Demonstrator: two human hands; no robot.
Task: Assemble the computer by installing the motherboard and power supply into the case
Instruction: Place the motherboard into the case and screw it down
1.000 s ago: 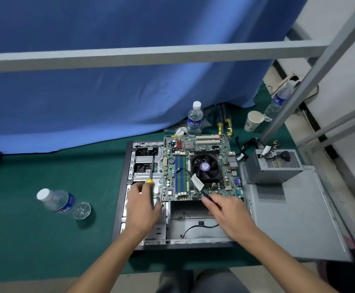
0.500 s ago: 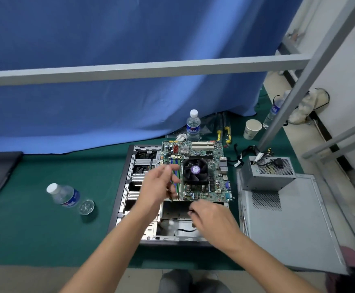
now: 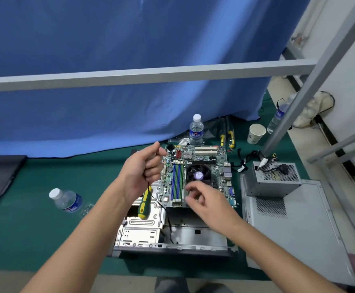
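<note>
— One open case lies on the green table, the motherboard seated inside it.
— And the power supply?
— Outside, just right of the case, resting on the side panel.
— Hands?
— The left hand clenches a thin black cable; the right hand hovers over the board, fingers loosely curled, blurred, holding nothing I can see.
— Smaller things?
— A screwdriver lying in the case, a paper cup whose contents are hidden.

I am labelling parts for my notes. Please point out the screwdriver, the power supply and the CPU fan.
screwdriver (image 3: 143, 208): head view, on its yellow-green handle.
power supply (image 3: 271, 185): head view, on its front side wall.
CPU fan (image 3: 198, 175): head view, on its purple hub.
</note>
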